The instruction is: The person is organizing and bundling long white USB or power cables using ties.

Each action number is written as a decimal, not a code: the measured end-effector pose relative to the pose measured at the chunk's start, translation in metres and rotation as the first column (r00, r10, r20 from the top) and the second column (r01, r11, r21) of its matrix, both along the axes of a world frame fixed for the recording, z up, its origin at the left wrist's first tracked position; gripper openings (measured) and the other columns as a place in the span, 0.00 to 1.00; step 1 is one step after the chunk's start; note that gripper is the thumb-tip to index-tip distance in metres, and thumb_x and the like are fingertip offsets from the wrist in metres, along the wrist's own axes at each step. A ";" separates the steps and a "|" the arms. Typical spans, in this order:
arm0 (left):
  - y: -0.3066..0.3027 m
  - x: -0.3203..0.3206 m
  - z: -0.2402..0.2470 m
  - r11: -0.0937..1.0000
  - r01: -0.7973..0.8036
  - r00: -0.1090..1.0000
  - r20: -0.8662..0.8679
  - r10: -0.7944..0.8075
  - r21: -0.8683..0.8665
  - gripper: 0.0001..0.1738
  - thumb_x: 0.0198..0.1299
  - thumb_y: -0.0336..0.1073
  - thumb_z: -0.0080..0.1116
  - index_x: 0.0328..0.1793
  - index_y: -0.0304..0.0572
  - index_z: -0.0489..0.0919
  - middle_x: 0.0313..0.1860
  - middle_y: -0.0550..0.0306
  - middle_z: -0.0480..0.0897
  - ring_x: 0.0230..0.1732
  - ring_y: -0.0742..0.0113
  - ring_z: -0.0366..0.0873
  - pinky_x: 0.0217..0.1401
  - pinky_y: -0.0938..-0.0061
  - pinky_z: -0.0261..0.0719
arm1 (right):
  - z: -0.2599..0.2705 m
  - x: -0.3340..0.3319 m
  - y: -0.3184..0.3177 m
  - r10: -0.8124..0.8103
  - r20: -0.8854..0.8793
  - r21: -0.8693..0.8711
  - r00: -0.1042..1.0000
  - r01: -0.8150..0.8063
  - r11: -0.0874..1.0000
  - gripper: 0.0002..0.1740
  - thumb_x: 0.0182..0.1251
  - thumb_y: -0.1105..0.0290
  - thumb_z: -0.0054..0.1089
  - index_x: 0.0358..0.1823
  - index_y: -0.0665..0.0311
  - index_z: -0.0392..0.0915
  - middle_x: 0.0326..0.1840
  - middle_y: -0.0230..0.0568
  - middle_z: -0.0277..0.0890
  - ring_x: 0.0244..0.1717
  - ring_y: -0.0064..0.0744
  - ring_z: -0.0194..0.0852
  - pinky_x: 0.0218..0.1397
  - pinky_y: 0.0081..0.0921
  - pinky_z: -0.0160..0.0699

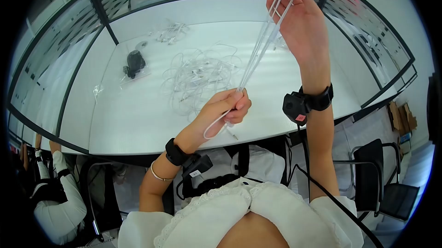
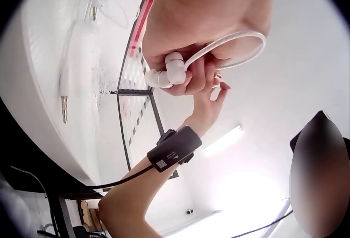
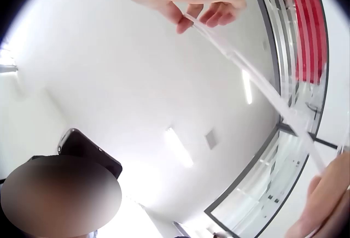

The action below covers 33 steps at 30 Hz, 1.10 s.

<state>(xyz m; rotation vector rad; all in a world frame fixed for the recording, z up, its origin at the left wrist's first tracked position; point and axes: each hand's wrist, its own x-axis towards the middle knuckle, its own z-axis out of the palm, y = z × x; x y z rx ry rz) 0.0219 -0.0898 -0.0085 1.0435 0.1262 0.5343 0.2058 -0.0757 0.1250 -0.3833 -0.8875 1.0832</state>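
Pinching white cable (image 1: 259, 49): left hand (image 1: 226, 110) low, right hand (image 1: 297, 15) high

The head view looks steeply down from above onto the worktop (image 1: 138, 124), far enough back to take in both forearms, with the left hand (image 1: 228, 107) low in the middle and the right hand (image 1: 299, 18) raised near the top edge. The left wrist view sits close under the left hand and faces up past it to the ceiling (image 2: 284, 85), catching the right forearm with its strapped camera (image 2: 174, 149); the right wrist view also faces up, close under the right hand. All three views share the white cord (image 1: 258, 50) stretched between the hands, and both wrist views share the lit ceiling.
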 end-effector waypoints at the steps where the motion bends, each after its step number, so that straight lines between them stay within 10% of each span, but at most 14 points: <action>1: 0.003 -0.003 0.001 1.000 0.008 1.000 -0.001 -0.008 -0.002 0.18 0.71 0.45 0.41 0.28 0.47 0.61 0.19 0.71 0.55 0.20 0.81 0.48 0.23 0.83 0.46 | -0.002 0.004 0.001 0.001 0.023 0.013 1.000 -0.001 1.000 0.11 0.73 0.65 0.46 0.31 0.61 0.67 0.38 0.33 0.68 0.43 0.24 0.66 0.47 0.23 0.69; 7: 0.008 -0.020 0.002 0.998 -0.030 0.992 -0.117 0.037 0.057 0.20 0.72 0.47 0.40 0.26 0.47 0.62 0.18 0.71 0.55 0.20 0.81 0.46 0.22 0.82 0.44 | -0.009 0.055 0.000 0.379 0.315 -0.010 0.870 -0.397 0.918 0.13 0.74 0.63 0.43 0.28 0.57 0.63 0.25 0.26 0.59 0.26 0.19 0.60 0.36 0.20 0.65; 12: 0.005 -0.030 0.007 0.986 -0.005 0.970 -0.238 0.045 0.168 0.22 0.71 0.49 0.40 0.24 0.50 0.60 0.16 0.72 0.54 0.19 0.80 0.45 0.21 0.81 0.43 | -0.013 0.061 -0.018 0.041 0.875 -0.069 0.482 0.040 0.997 0.11 0.65 0.61 0.54 0.33 0.59 0.69 0.19 0.21 0.54 0.17 0.10 0.48 0.28 0.15 0.64; 22: 0.003 -0.035 0.005 0.983 0.071 0.944 -0.329 -0.011 0.171 0.23 0.71 0.49 0.41 0.22 0.52 0.55 0.16 0.72 0.52 0.19 0.80 0.44 0.21 0.81 0.41 | -0.029 0.060 -0.010 -0.110 0.895 0.043 0.431 0.161 0.986 0.14 0.68 0.58 0.56 0.34 0.63 0.73 0.17 0.23 0.58 0.13 0.12 0.50 0.23 0.14 0.65; 25: 0.002 -0.035 0.008 0.986 0.043 0.958 -0.286 0.004 0.158 0.23 0.71 0.49 0.40 0.22 0.52 0.55 0.16 0.72 0.51 0.19 0.80 0.43 0.21 0.81 0.40 | -0.033 0.061 -0.005 -0.090 0.884 0.004 0.458 0.185 0.983 0.13 0.67 0.59 0.57 0.37 0.62 0.73 0.20 0.23 0.59 0.17 0.12 0.54 0.23 0.14 0.65; 33: 0.009 -0.034 -0.006 0.995 0.069 0.985 -0.156 -0.081 -0.076 0.22 0.72 0.48 0.37 0.23 0.51 0.56 0.15 0.73 0.50 0.18 0.80 0.42 0.20 0.81 0.39 | -0.054 0.062 -0.003 -0.163 0.986 0.162 0.036 0.036 0.986 0.26 0.56 0.67 0.65 0.57 0.53 0.70 0.51 0.34 0.68 0.50 0.28 0.68 0.50 0.25 0.71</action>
